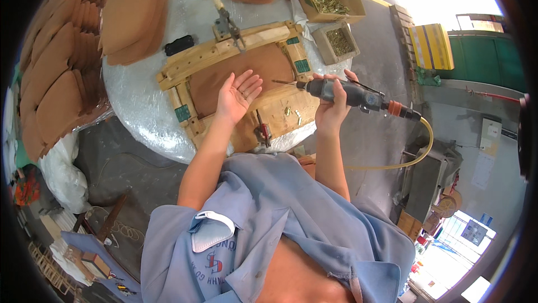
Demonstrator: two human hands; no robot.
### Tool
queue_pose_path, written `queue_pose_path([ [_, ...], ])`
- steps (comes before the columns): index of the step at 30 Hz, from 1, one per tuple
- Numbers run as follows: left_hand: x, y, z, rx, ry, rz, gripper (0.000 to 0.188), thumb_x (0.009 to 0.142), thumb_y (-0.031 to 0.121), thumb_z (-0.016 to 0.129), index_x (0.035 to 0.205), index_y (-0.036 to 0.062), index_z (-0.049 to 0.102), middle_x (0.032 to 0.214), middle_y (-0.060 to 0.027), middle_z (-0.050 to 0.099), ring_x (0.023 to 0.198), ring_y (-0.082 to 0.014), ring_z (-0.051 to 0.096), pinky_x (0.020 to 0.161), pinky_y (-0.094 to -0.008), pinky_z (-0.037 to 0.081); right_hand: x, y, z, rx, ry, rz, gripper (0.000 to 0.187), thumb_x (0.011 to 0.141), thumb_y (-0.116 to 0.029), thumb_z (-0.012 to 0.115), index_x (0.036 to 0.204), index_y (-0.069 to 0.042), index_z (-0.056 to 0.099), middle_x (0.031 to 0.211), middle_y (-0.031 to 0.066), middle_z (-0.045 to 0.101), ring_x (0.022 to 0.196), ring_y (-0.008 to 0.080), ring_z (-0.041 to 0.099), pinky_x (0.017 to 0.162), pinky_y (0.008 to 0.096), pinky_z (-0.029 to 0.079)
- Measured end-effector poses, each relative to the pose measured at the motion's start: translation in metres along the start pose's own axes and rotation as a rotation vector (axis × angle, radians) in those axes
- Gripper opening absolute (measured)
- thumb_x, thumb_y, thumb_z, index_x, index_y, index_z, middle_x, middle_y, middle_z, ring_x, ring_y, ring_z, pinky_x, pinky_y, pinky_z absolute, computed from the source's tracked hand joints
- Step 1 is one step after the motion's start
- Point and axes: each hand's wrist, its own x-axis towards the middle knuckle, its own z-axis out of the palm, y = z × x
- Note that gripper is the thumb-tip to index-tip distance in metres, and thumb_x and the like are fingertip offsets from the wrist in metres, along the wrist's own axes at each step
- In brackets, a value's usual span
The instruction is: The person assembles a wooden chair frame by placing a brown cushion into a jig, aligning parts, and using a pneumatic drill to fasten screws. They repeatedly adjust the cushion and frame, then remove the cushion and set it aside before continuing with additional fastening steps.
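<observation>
My left hand [239, 97] is turned palm up with its fingers stretched out, above a wooden jig [230, 51]. A small shiny spot shows at its fingers; I cannot tell what it is. My right hand [332, 111] is wrapped round a dark air screwdriver [358, 96], whose long bit points left toward my left hand. A thin brown panel [210, 85] lies inside the jig's frame. One toggle clamp [225, 26] stands at the jig's far side, and another clamp with a red part [263, 129] is at the near side. Small brass-coloured pieces [288, 111] rest on the near wood.
The round table [134, 110] is covered in clear film. Stacks of brown panels [134, 17] stand at left and at the back. A cardboard box [353, 3] and a smaller bin [352, 51] hold metal fasteners. A yellow hose [428, 143] loops from the screwdriver. A black object [179, 45] lies beside the jig.
</observation>
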Motion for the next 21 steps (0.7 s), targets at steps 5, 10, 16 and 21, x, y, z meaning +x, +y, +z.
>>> queue_pose_path([
  [5,-0.055,-0.003,0.024,0.074,-0.128,-0.025,0.065,0.117,0.051,0.043,0.15,-0.0027,0.059,0.149,-0.0277,0.065,0.139,-0.039,0.063,0.119,-0.0505,0.052,-0.055,-0.014,0.019,0.043,-0.097,-0.007,0.051,0.101,-0.008,0.067,0.145,-0.005,0.042,0.111,0.0178,0.074,0.106,0.0389,0.077,0.1,0.049,0.062],
  [10,-0.091,-0.003,0.045,0.233,-0.17,-0.055,0.072,0.117,0.055,0.037,0.155,-0.0037,0.055,0.152,-0.0262,0.062,0.143,-0.0376,0.059,0.122,-0.05,0.049,-0.089,-0.014,0.027,-0.039,-0.194,-0.027,0.049,0.102,-0.01,0.059,0.146,-0.008,0.038,0.114,0.0192,0.07,0.109,0.043,0.076,0.099,0.057,0.063],
  [16,-0.114,-0.009,0.056,0.245,-0.248,-0.091,0.074,0.117,0.057,0.036,0.156,-0.0027,0.054,0.153,-0.0254,0.062,0.141,-0.0352,0.061,0.121,-0.0486,0.05,-0.113,-0.028,0.032,-0.064,-0.196,-0.136,0.047,0.101,-0.006,0.059,0.144,-0.005,0.04,0.114,0.0201,0.07,0.11,0.0432,0.076,0.099,0.056,0.064],
  [21,-0.123,-0.013,0.056,0.205,-0.289,-0.119,0.072,0.117,0.056,0.037,0.156,-0.0034,0.052,0.153,-0.0255,0.061,0.14,-0.0352,0.061,0.119,-0.0481,0.052,-0.12,-0.033,0.032,-0.062,-0.143,-0.128,0.047,0.102,-0.007,0.059,0.145,-0.004,0.04,0.113,0.0196,0.072,0.108,0.0416,0.077,0.098,0.0539,0.064],
])
